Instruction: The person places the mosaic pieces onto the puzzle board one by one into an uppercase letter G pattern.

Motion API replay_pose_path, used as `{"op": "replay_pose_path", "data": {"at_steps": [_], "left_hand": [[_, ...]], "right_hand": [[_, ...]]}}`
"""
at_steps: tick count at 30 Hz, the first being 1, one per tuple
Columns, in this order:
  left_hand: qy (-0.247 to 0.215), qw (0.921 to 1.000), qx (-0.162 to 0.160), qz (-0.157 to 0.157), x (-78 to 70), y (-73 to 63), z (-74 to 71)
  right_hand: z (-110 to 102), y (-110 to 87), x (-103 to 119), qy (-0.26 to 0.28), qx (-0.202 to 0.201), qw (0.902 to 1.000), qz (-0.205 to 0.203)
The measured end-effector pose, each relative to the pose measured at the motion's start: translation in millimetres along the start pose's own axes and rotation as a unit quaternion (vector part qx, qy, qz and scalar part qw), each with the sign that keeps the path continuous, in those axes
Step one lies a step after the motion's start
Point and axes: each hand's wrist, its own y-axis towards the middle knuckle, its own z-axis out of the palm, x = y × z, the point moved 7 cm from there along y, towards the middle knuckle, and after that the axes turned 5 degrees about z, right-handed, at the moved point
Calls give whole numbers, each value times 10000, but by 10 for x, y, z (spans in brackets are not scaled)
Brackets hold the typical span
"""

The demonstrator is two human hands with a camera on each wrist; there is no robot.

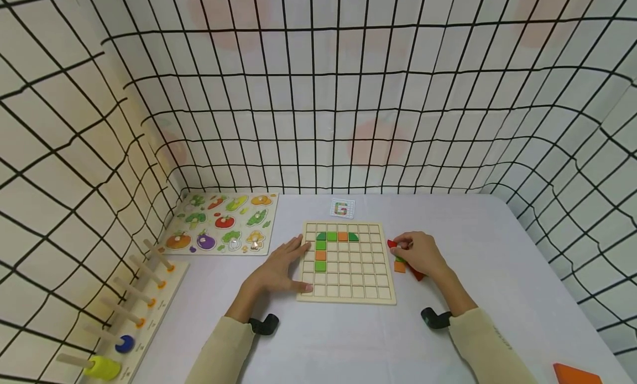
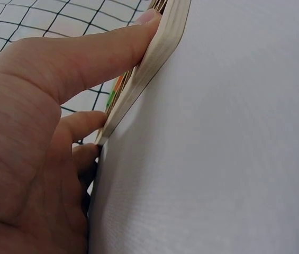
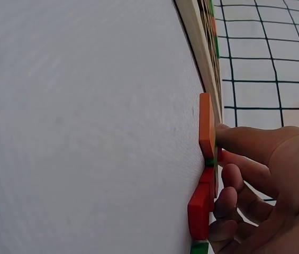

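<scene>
My left hand (image 1: 281, 268) rests spread along the left edge of a wooden grid board (image 1: 348, 297), thumb and fingertips touching its rim. In the left wrist view the thumb lies over the board's edge. On the grid, green, orange and dark green pieces form a top row and a left column. Right of the board, my right hand (image 1: 420, 255) pinches a small red piece (image 1: 391, 243) between thumb and forefinger, low over loose pieces. Among these are an orange square (image 1: 400, 266) and a red block (image 3: 199, 211); the fingers partly hide the pile.
Behind the board lies a card with a coloured G (image 1: 342, 208). A vegetable puzzle board (image 1: 269, 229) stands back left, with a pegged board (image 1: 169, 290) holding blue and yellow rings in front. An orange block (image 1: 577, 374) lies front right. Black wire mesh surrounds the table.
</scene>
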Motion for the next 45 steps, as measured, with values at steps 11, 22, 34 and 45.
{"op": "replay_pose_path", "data": {"at_steps": [11, 22, 34, 45], "left_hand": [[-105, 9999, 5, -56, -12, -5, -11], [-100, 9999, 33, -43, -2, -1, 2], [-103, 9999, 40, -43, 3, 5, -7], [-99, 9999, 61, -91, 5, 8, -7]], "right_hand": [[-87, -121, 89, 103, -114, 9999, -60], [-20, -298, 345, 300, 107, 9986, -430], [303, -446, 725, 342, 430, 9952, -810], [563, -529, 1071, 476, 794, 9896, -1101]]}}
